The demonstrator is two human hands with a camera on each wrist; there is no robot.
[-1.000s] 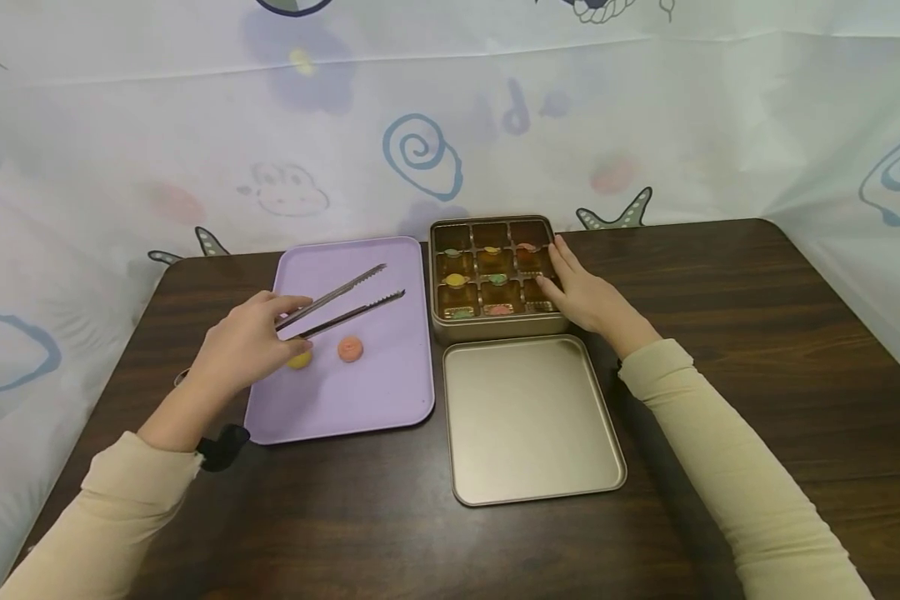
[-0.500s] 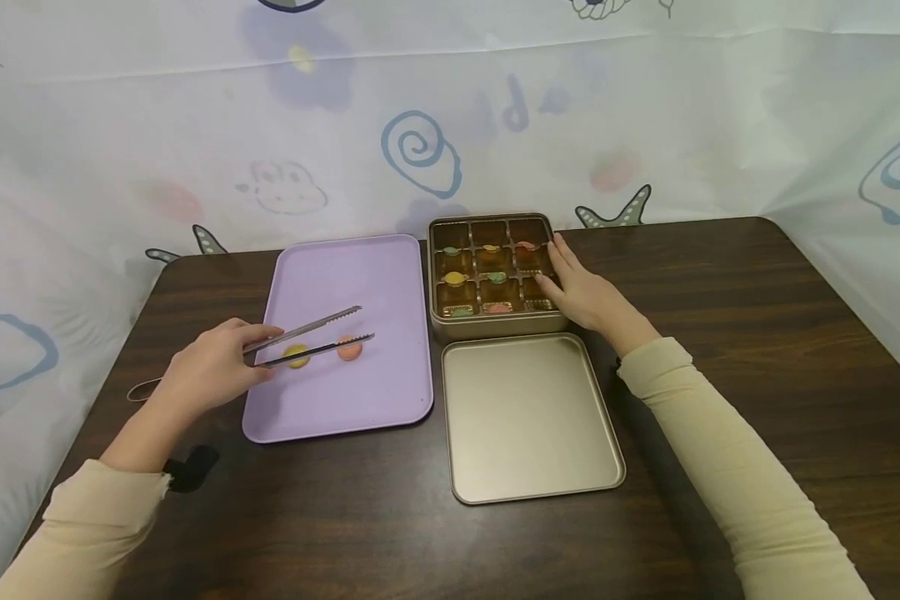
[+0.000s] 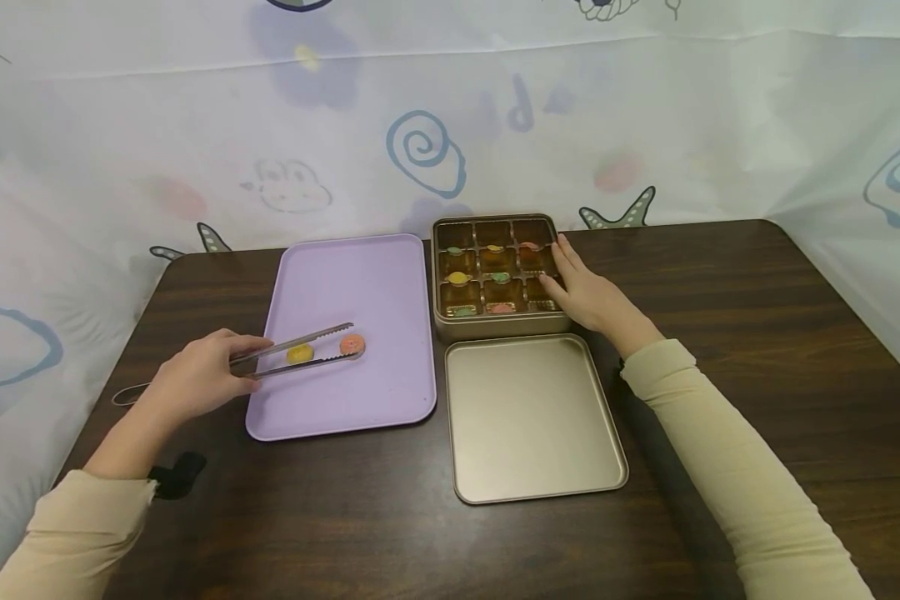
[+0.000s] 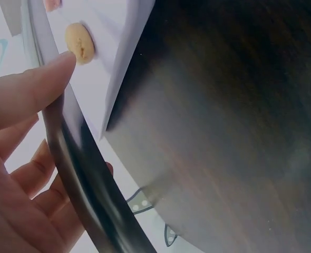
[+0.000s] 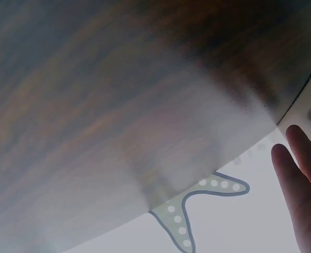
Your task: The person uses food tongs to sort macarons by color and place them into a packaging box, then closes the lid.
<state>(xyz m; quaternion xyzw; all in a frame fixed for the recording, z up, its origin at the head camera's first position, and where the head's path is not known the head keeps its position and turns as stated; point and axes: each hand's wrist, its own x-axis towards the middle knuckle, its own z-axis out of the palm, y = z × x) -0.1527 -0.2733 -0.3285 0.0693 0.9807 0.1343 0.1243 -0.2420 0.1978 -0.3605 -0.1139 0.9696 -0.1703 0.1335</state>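
My left hand (image 3: 198, 375) holds metal tongs (image 3: 292, 342) by their handle end, low over the left side of the lilac tray (image 3: 352, 400). The tongs' arms are spread, with their toothed tips around the round pink cookie (image 3: 352, 344). A yellow cookie (image 3: 300, 354) lies between the arms nearer the hand; it also shows in the left wrist view (image 4: 80, 43). My right hand (image 3: 592, 298) rests at the right rim of the square gold tin (image 3: 506, 325), fingers straight along its side and thumb over the inner edge. Small coloured pieces sit in several compartments of the tin's insert.
The tin's flat gold lid (image 3: 536, 425) lies in front of it on the dark wooden table (image 3: 720, 333). Tray and tin stand side by side near the back edge. A printed white cloth (image 3: 495, 108) hangs behind the table.
My left hand has drawn left and down with the tongs, bringing their spread tips from above the cookies to around the pink one. The right hand stays at the tin.
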